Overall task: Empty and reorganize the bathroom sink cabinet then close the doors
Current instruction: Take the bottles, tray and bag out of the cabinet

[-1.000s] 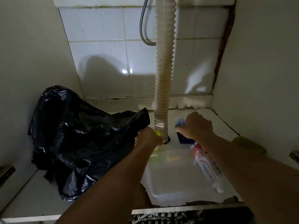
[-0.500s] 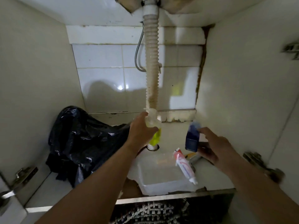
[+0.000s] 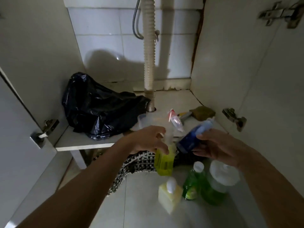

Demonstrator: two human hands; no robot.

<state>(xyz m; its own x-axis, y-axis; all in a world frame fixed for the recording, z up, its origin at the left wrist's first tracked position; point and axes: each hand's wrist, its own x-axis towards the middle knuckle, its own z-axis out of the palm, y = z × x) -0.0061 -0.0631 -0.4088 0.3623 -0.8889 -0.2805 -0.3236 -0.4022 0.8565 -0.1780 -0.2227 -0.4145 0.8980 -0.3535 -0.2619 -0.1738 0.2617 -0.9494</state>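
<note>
My left hand (image 3: 146, 139) grips the top of a yellow-green bottle (image 3: 164, 159), which hangs just outside the open cabinet above the floor. My right hand (image 3: 218, 148) holds a dark blue bottle (image 3: 190, 139), tilted with its pale cap up to the right. Both hands are in front of the cabinet shelf (image 3: 82, 142). Inside lie a crumpled black plastic bag (image 3: 98, 109), a clear plastic tub (image 3: 144, 120), a toothpaste tube (image 3: 175, 119) and an olive sponge (image 3: 202, 112).
On the floor stand a pale yellow pump bottle (image 3: 169, 195), a green bottle (image 3: 191, 186) and a green jar with a white lid (image 3: 218, 183). A black-and-white woven mat (image 3: 136, 163) lies under the shelf edge. The ribbed drain hose (image 3: 148, 51) drops down mid-cabinet. The door hinges (image 3: 235, 118) stick out at the right.
Both hands have drawn back out of the cabinet toward me, carrying the yellow-green and blue bottles from beside the drain hose down to above the floor. The view tilted down, showing the floor bottles.
</note>
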